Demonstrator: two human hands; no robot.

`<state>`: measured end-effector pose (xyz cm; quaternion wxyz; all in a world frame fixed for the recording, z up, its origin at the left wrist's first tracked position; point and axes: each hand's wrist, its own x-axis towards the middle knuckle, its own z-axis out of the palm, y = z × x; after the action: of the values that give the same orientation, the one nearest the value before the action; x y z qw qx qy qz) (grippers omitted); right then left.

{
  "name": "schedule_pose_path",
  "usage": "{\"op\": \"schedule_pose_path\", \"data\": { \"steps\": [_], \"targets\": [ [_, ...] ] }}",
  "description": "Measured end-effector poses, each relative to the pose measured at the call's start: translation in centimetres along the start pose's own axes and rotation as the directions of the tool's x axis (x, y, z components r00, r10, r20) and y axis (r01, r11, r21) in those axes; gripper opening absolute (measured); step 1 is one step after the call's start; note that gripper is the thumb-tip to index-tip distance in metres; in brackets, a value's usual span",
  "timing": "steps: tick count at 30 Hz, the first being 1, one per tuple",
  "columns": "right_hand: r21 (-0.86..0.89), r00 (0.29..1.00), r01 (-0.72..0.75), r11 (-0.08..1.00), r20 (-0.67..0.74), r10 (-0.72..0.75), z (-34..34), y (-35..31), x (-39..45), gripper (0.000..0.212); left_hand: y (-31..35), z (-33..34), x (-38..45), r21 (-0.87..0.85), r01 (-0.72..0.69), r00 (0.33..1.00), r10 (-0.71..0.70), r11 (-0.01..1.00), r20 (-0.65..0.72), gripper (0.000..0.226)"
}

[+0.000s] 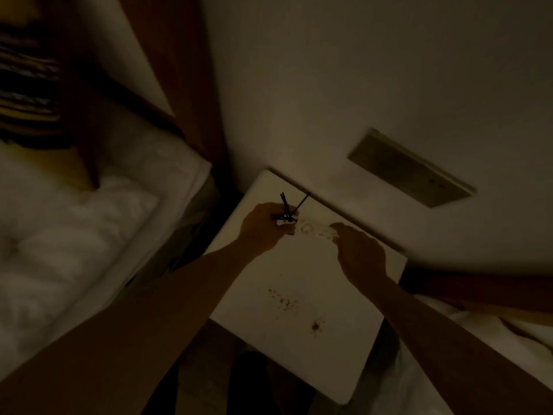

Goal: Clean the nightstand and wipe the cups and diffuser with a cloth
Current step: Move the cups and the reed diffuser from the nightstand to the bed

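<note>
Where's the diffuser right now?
In the head view the diffuser, with its black reeds, is at the far edge of the nightstand near the wall, gripped by the left hand; the right hand is beside it.

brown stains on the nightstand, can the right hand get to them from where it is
Probably yes: the brown stains lie bare on the nightstand, nearer than the right hand, nothing between.

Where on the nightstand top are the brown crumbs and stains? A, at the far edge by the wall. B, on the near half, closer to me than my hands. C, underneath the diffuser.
B: the brown specks lie on the nightstand nearer the camera than both hands.
</note>
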<state>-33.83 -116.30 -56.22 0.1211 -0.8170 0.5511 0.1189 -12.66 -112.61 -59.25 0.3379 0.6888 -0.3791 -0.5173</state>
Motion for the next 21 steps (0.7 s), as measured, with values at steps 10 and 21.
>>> {"op": "schedule_pose_path", "data": {
  "steps": [10, 21],
  "targets": [
    [-0.003, 0.936, 0.349, 0.937, -0.053, -0.348, -8.5, -21.0, 3.6, 0.029, 1.0, -22.3, -7.8, 0.290, 0.023, 0.957, 0.062, 0.957, -0.282, 0.038],
    [-0.032, 0.627, 0.779, 0.626, -0.002, -0.779, -11.4, -51.5, 1.6, 0.033, -6.4, -46.9, -25.9, 0.132, 0.238, 0.680, -0.068, 0.962, -0.731, 0.044]
  ]
}}
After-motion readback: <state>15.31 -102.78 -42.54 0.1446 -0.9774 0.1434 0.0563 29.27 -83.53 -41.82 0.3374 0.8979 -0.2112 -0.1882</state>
